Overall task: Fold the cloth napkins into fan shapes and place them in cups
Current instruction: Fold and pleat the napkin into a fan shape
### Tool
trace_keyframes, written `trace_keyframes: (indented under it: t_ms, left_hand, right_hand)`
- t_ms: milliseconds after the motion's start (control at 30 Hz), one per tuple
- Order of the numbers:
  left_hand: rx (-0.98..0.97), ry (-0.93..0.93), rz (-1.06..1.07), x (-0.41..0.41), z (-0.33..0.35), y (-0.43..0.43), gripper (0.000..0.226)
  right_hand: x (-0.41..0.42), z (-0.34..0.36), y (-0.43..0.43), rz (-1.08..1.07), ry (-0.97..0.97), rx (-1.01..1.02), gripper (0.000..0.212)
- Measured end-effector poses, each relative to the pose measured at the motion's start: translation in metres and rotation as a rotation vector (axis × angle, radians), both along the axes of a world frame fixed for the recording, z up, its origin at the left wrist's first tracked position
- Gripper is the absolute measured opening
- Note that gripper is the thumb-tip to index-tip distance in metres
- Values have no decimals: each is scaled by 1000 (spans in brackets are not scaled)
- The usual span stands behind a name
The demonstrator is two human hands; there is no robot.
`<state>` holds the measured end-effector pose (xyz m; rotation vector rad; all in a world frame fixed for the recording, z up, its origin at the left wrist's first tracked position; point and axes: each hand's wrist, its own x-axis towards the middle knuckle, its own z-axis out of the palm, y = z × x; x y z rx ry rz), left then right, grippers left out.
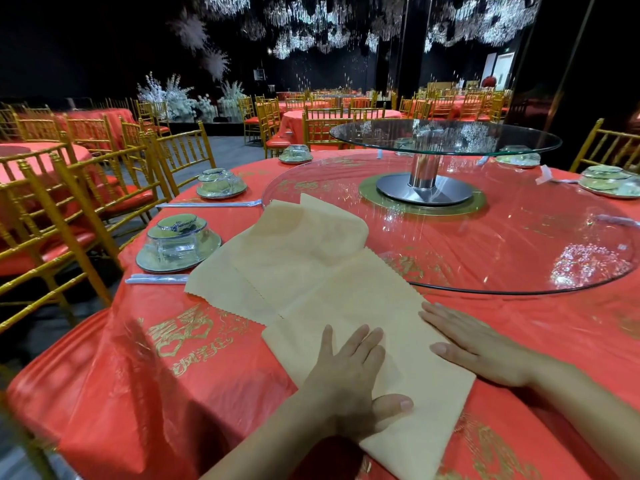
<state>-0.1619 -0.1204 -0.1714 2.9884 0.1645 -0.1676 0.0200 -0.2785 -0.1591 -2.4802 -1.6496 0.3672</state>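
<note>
I am watching the left hand [349, 372] pressing flat on the napkin [381, 299], with its fingers straight, its thumb spread and nothing gripped. The right hand [474, 348] is lying open too, palm down on the surface [173, 393], its fingertips touching the napkin's right side. The napkin is lying folded into a long strip at the near edge of the surface, running from that edge towards the middle. Its far end is overlapping a second napkin [294, 244], which is lying looser towards the left and is reaching onto the rim of the glass disc [519, 237]. A wrapped bowl set [178, 242] is sitting just beside that second napkin at the left edge. Gold chairs [86, 188] are standing beyond the left edge.
</note>
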Motion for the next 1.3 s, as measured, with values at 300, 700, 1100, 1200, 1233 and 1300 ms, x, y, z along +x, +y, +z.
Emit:
trace_keyframes:
  t_ms: [300, 700, 1100, 1200, 1233, 1300]
  left_hand:
    - [-21, -17, 2, -1, -2, 1, 126]
    - [-159, -146, 16, -2, -11, 7, 100]
    - [-1424, -674, 414, -33, -11, 86, 27]
    - [-1494, -708, 490, -45, -6, 105, 25]
    - [-1464, -708, 502, -49, -6, 110, 25]
    - [-1170, -720, 482, -57, -7, 118, 25]
  right_hand:
    - [-6, 9, 2, -69, -86, 23, 125]
    - [-77, -20, 32, 66, 46, 183, 85]
    - [-80, -24, 33, 93, -122, 75, 101]
    - [-80, -24, 34, 97, -122, 65, 104]
    - [-80, -24, 34, 98, -120, 69, 105]
    - [-80, -24, 34, 103, -124, 73, 106]
